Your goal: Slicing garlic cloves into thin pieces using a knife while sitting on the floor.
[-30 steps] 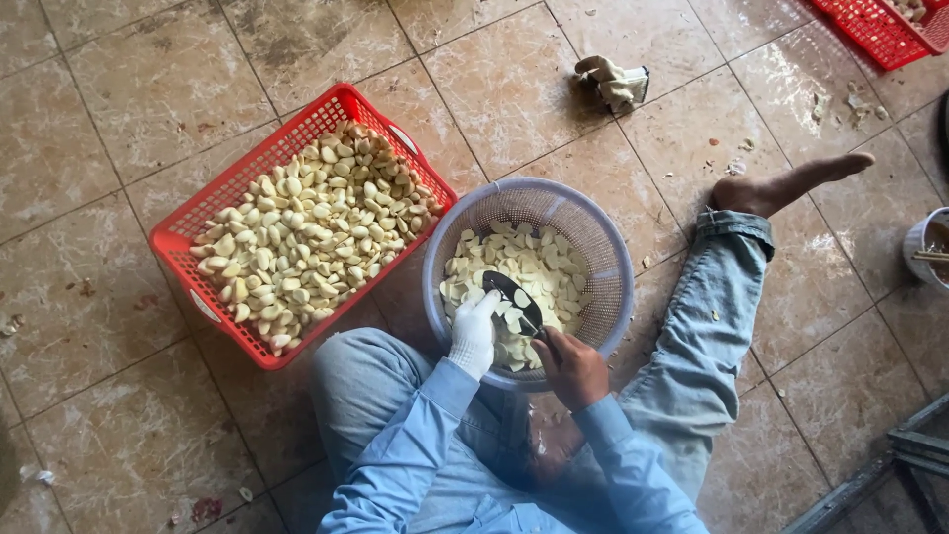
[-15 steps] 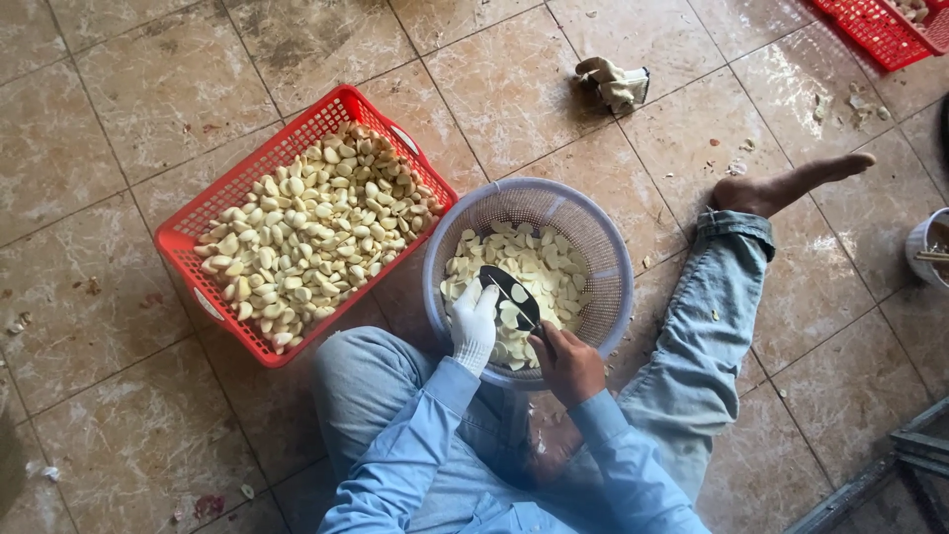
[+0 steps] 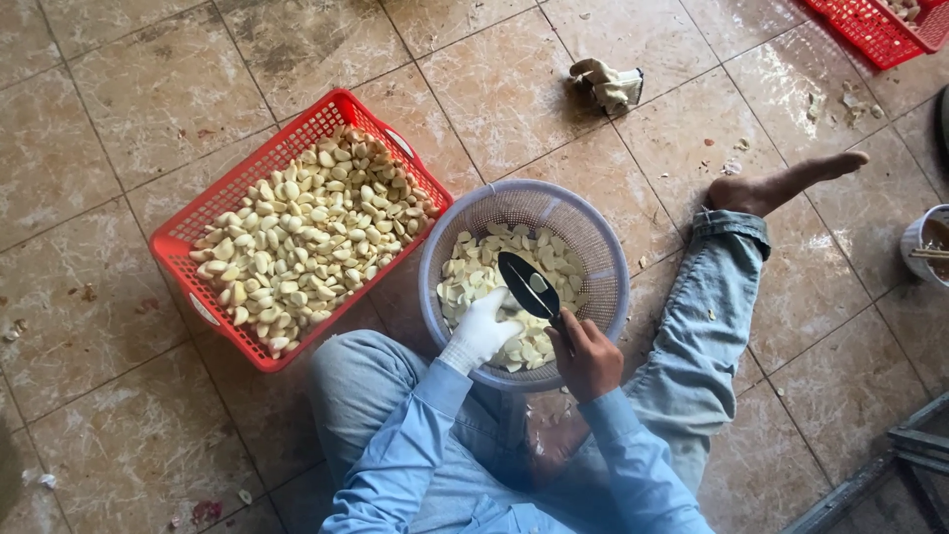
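I sit on a tiled floor with a round lilac strainer basket [image 3: 597,247] of pale garlic pieces between my legs. My right hand [image 3: 585,356] grips the handle of a black-bladed knife [image 3: 527,285], whose blade lies over the basket with a pale slice on it. My left hand [image 3: 481,329], in a white glove, is closed beside the blade over the basket's near side; whether it holds a clove is hidden. A red rectangular basket [image 3: 244,184] heaped with whole peeled garlic cloves [image 3: 306,232] stands to the left.
My outstretched right leg in jeans ends in a bare foot [image 3: 781,184]. A crumpled rag [image 3: 607,83] lies beyond the strainer. Another red basket [image 3: 870,28] sits at the top right corner, a white cup [image 3: 925,242] at the right edge, metal frame bars [image 3: 895,465] bottom right.
The knife blade has shifted slightly over the strainer while my gloved left hand stays beside it. The baskets have not moved.
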